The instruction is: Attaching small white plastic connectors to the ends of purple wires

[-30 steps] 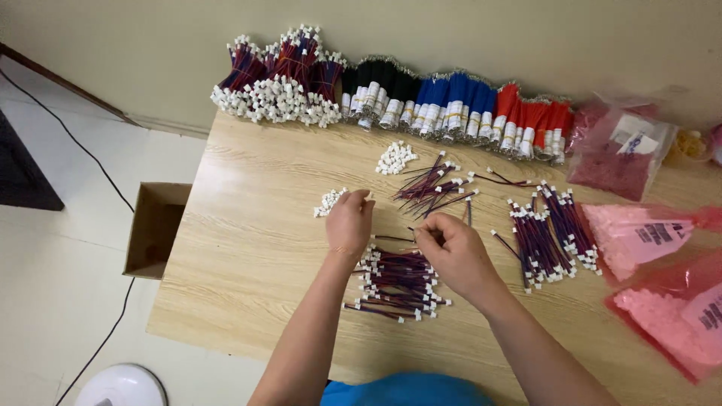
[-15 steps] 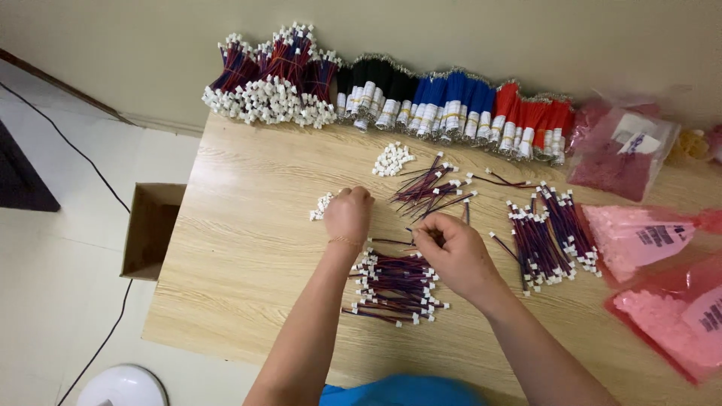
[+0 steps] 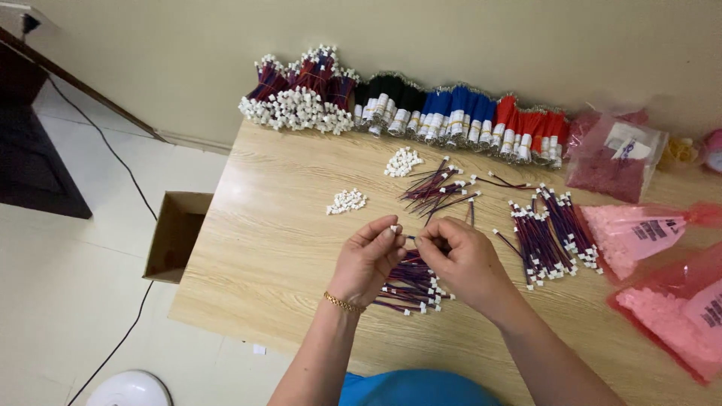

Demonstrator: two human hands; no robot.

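Observation:
My left hand [image 3: 366, 261] pinches a small white connector [image 3: 393, 228] between thumb and fingertips. My right hand [image 3: 460, 259] holds the end of a thin red-and-blue wire [image 3: 411, 238] right against that connector. Both hands hover over a pile of finished short wires with white plugs [image 3: 410, 288] on the wooden table [image 3: 271, 225]. A small heap of loose white connectors [image 3: 347, 201] lies just beyond my left hand. Bare purple wires [image 3: 438, 191] lie scattered beyond my right hand.
A second connector heap [image 3: 403, 162] and a wire bundle [image 3: 547, 233] lie on the table. Rows of bundled wires, purple [image 3: 297, 94], black [image 3: 391, 101], blue [image 3: 459, 113] and red [image 3: 530, 128], line the wall. Pink bags [image 3: 635, 229] sit at right. A cardboard box [image 3: 177, 234] stands on the floor at left.
My left hand has pulled back from the loose connector heap with a connector and met my right hand above the finished pile. The view has shifted slightly.

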